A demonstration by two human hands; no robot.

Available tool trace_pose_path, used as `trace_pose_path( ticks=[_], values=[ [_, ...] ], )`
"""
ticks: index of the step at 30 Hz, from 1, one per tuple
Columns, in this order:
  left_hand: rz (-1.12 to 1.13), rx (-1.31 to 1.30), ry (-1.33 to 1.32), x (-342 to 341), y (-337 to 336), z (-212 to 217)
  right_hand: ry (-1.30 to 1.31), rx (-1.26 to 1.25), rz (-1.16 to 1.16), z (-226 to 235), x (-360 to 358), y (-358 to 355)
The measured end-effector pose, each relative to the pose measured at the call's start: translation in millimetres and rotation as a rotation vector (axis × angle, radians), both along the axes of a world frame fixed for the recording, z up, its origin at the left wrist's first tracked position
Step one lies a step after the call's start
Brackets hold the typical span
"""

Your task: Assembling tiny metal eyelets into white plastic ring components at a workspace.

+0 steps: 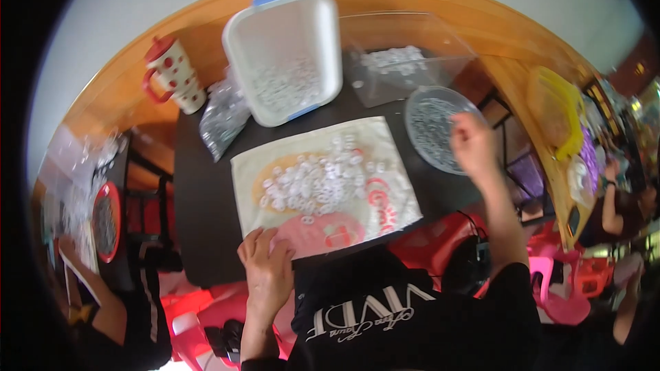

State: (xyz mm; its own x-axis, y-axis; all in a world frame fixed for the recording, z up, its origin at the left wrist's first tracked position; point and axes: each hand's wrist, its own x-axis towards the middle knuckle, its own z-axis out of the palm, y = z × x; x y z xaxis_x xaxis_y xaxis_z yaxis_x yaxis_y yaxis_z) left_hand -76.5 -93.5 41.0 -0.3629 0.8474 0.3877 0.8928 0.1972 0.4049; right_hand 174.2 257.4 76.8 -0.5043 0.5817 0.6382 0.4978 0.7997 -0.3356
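My left hand is at the near left edge of a printed cream cloth, its fingers bent inward; what they hold, if anything, is hidden. A loose heap of small white ring-like plastic pieces lies on the cloth. On the right, my right hand is over the near right part of a round clear bowl filled with small grey metal pieces. Its fingers are drawn together and slightly blurred, so anything between them cannot be made out.
Behind the cloth, a white tub with blue handles holds more small white pieces. Left of it are a clear bag of grey pieces and a spotted red-lidded tumbler. A clear box stands beyond the bowl. People work at both sides.
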Motion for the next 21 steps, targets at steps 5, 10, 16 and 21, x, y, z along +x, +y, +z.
trace_pose_path(
  ticks=[5,10,16,21],
  values=[
    [-0.056,0.004,-0.002,-5.4,7.7,-0.8,-0.194,-0.149,-0.146,-28.0,61.1,57.8],
    [-0.032,0.01,-0.009,-5.1,4.1,-3.0,-0.012,-0.169,0.234,-1.2,-33.1,-20.2],
    [-0.072,0.076,-0.022,5.0,15.1,5.5,-0.315,-0.034,0.688,-24.1,-144.4,-109.1],
    [-0.067,0.109,-0.074,4.9,9.5,2.0,-0.462,-0.105,0.66,-33.0,-150.5,-104.2]
  ],
)
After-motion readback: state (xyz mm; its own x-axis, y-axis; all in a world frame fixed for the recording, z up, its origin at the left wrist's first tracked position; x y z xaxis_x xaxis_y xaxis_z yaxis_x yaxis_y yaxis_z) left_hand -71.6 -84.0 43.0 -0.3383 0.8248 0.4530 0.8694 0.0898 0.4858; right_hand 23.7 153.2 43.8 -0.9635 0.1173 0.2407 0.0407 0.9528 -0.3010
